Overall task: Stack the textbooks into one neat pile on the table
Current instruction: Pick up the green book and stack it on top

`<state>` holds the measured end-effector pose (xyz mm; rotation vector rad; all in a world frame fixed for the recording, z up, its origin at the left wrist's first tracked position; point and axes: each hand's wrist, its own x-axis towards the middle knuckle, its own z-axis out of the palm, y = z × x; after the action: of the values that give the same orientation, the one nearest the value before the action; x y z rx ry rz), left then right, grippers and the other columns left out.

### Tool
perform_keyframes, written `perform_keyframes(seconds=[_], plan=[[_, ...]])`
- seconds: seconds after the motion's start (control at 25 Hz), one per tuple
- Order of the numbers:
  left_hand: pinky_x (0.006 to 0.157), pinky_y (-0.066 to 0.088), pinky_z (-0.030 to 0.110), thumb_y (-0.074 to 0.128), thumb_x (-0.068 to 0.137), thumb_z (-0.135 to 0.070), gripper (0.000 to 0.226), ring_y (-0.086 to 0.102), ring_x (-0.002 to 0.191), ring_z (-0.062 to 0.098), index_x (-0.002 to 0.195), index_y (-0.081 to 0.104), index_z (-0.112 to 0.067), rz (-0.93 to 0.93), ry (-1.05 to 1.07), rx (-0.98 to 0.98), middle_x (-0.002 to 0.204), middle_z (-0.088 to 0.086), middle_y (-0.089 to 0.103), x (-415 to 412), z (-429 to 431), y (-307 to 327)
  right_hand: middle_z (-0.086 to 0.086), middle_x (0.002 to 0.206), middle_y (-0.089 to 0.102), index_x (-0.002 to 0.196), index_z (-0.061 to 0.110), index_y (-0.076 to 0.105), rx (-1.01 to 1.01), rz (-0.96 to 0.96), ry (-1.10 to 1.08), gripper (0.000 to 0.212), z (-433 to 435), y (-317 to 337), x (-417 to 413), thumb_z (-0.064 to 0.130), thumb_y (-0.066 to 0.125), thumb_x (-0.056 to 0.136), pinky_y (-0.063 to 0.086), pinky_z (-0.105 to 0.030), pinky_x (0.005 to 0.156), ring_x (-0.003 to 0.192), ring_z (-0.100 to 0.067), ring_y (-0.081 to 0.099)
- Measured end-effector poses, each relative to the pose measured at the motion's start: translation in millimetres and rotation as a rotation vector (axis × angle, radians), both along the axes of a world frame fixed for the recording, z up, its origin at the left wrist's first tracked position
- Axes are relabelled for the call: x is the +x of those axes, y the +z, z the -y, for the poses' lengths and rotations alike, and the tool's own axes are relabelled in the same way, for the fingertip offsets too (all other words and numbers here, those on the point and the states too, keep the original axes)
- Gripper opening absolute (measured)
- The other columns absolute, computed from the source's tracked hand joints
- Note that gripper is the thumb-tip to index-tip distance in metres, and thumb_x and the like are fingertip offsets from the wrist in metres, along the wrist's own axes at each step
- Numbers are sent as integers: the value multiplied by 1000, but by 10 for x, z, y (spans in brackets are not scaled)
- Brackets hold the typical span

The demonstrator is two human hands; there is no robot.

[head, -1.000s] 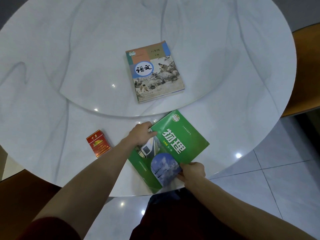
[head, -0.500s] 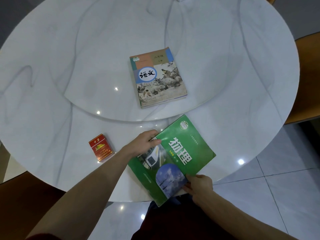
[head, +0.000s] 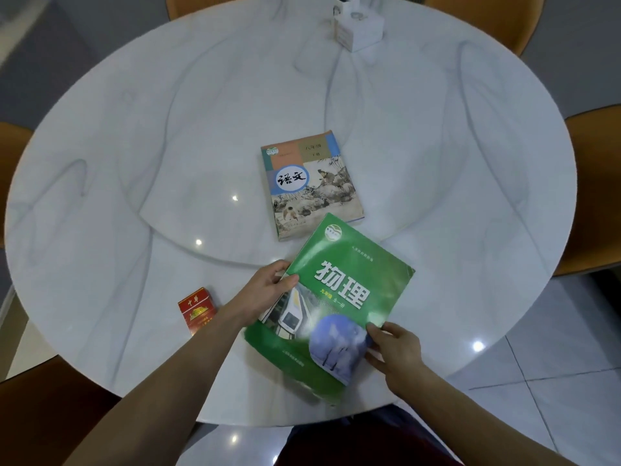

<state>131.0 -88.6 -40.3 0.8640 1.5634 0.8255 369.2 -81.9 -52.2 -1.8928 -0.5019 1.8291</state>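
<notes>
Green textbook (head: 339, 297): held over near table (head: 134, 136) edge, two-handed; cover up, long axis skewed, running from near-left corner up toward far-right; far corner overlapping near edge of second book in view, contact not determinable

Left hand (head: 265, 290): clamped on left long edge, thumb on cover, fingers beneath, hidden

Right hand (head: 396, 348): pinching near-right corner, thumb on top, remaining fingers under cover

Language textbook (head: 311, 183): flat on raised centre disc, directly beyond green book, away from both hands; long axis near-to-far, tilted slightly leftward at far end; untouched

Key relation: target lying straight ahead of held book, nearly equal reach for either hand; axes out of line, so a leftward twist judged needed before setting down square

Red packet (head: 196, 311): flat, left of left forearm, well clear

White box (head: 358, 26): far edge, irrelevant

Progress: pile not yet formed
</notes>
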Motion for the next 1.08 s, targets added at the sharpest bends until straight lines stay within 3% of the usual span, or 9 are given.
perform_keyframes(seconds=[0.08,0.2,0.44,0.6,0.72,0.88,1.08], plan=[[87,52,37,54,95,-18,16,67,92,24,110,59,-16,27,105,-24,105,13,70,8,-47,17,-13,76,58,86,6,58,15,-34,39,4,-196,111,-30,4,60,89,52,-35,62,66,-25,56],[85,53,45,54,95,-20,9,67,90,34,101,60,-18,48,267,-54,99,21,70,-4,-142,39,-17,88,61,106,1,57,55,-74,101,16,-524,250,-79,1,56,90,50,-34,62,69,-25,57],[64,54,32,56,93,-22,9,67,71,23,98,59,-15,113,493,-50,80,9,72,-43,-409,90,-20,104,59,118,-4,55,172,-87,185,28,-1147,403,-267,-3,55,90,46,-39,82,90,-29,55],[59,53,30,58,92,-24,7,68,68,21,90,60,-18,120,589,-47,77,6,72,-127,-679,154,-16,93,63,113,-1,57,241,-85,257,23,-1570,490,-451,-2,54,90,49,-35,69,72,-23,56],[55,52,28,53,93,-20,9,67,66,19,99,58,-15,90,639,-23,77,5,69,-216,-901,200,-7,78,61,117,0,57,279,-75,288,27,-1885,531,-623,-2,55,90,48,-32,65,67,-20,55],[62,55,33,46,97,-16,13,64,73,19,110,48,-16,24,660,12,83,5,65,-316,-1191,221,-15,97,59,125,-3,53,333,-21,327,36,-2301,490,-856,0,58,89,48,-45,89,88,-26,54],[83,56,48,45,97,-13,22,64,88,28,119,48,-11,13,670,-12,94,11,65,-459,-1519,197,-16,98,59,120,-3,58,389,34,390,32,-2738,365,-1111,2,59,89,43,-36,78,86,-25,53]])
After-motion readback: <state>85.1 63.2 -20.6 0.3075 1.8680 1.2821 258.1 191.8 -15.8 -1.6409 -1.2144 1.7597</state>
